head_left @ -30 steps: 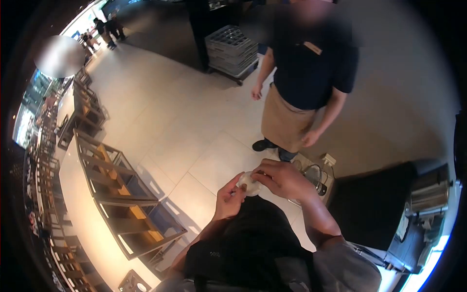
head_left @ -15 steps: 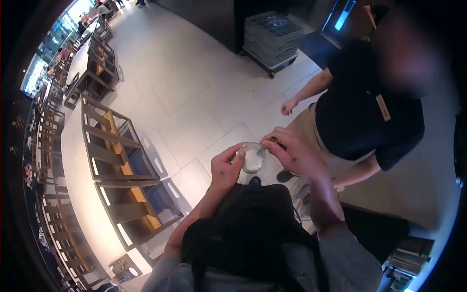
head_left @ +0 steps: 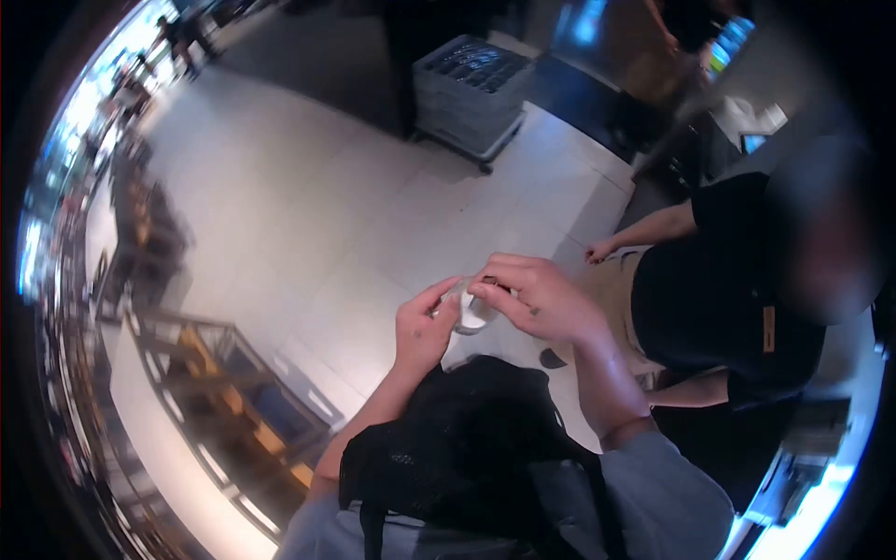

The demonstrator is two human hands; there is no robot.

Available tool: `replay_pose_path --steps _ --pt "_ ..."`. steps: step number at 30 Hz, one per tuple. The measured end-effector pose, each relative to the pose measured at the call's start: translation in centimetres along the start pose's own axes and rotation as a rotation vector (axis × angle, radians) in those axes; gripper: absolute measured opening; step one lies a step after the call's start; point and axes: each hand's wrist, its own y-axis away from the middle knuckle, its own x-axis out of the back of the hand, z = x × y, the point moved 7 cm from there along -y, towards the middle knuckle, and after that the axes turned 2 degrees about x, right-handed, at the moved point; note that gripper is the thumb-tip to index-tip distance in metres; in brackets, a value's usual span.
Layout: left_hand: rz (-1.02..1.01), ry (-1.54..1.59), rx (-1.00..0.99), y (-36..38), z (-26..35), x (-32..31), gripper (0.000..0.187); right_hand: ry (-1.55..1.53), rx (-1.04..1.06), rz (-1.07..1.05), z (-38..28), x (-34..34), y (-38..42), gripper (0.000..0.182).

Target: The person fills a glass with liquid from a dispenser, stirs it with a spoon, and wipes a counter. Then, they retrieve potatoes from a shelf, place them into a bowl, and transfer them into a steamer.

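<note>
A small round clear cup (head_left: 472,315) with something white in it is held in front of my chest. My left hand (head_left: 425,331) grips its left side between thumb and fingers. Over the cup's right rim is my right hand (head_left: 537,299), fingers pinched on a small spoon-like utensil (head_left: 490,281). That utensil is mostly covered by the fingers, so its exact kind is hard to tell. Below both hands hangs a black bag (head_left: 467,439) on my front.
A co-worker in a dark shirt (head_left: 714,289) stands close on my right. Ahead, stacked grey racks (head_left: 471,98) sit on a wheeled dolly. Wooden chairs (head_left: 219,392) line a long pale table (head_left: 140,411) on the left. Another person (head_left: 691,28) is at the back right.
My view has turned, and the racks and chairs have shifted left in it. My right hand has come closer over the cup, covering more of it. The co-worker appears farther right.
</note>
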Motion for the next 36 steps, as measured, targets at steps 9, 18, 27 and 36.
replay_pose_path --steps 9,18,27,36 --pt "-0.265 0.100 -0.018 -13.8 0.1 0.5 0.034 -0.012 -0.218 0.320 8.6 2.2 -5.7 0.026" --pt "-0.415 0.085 0.022 -25.8 0.6 -5.3 0.037 -0.211 -0.300 0.223 18.3 4.9 -3.7 0.073" --pt "-0.519 0.013 0.036 -35.7 1.4 -11.3 0.035 -0.166 -0.625 0.612 25.2 20.0 -4.3 0.047" --pt "-0.754 0.002 0.056 -42.3 0.7 -19.2 0.033 -0.268 0.281 0.626 8.0 33.9 -19.3 0.057"
